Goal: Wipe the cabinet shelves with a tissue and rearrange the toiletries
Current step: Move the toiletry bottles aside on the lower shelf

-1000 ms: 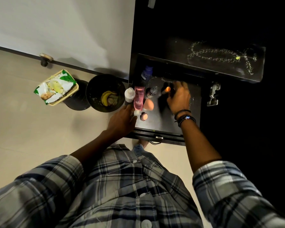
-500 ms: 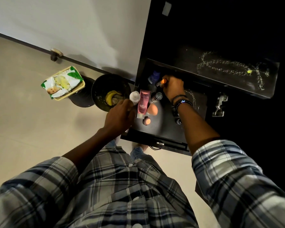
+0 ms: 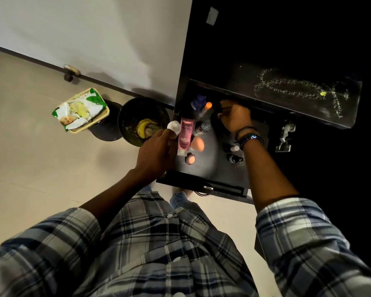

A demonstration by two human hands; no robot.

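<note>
My left hand (image 3: 156,151) fingers pinch a small white round-capped bottle (image 3: 173,127), touching the pink upright tube (image 3: 185,136) lettered "POND'S". My right hand (image 3: 236,117) is curled behind that tube on the dark cabinet shelf (image 3: 204,166); its grasp I cannot tell.

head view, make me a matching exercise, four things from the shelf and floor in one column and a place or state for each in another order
Things:
1. pink tube
2. white bottle
3. banana peel
4. wipes packet

Places or states:
A. inside the black bin on the floor
B. held by the left hand
C. on top of a yellow basket
D. on the shelf beside a peach sponge

Pairs: 1-D, 2-B, 3-A, 4-C
</note>
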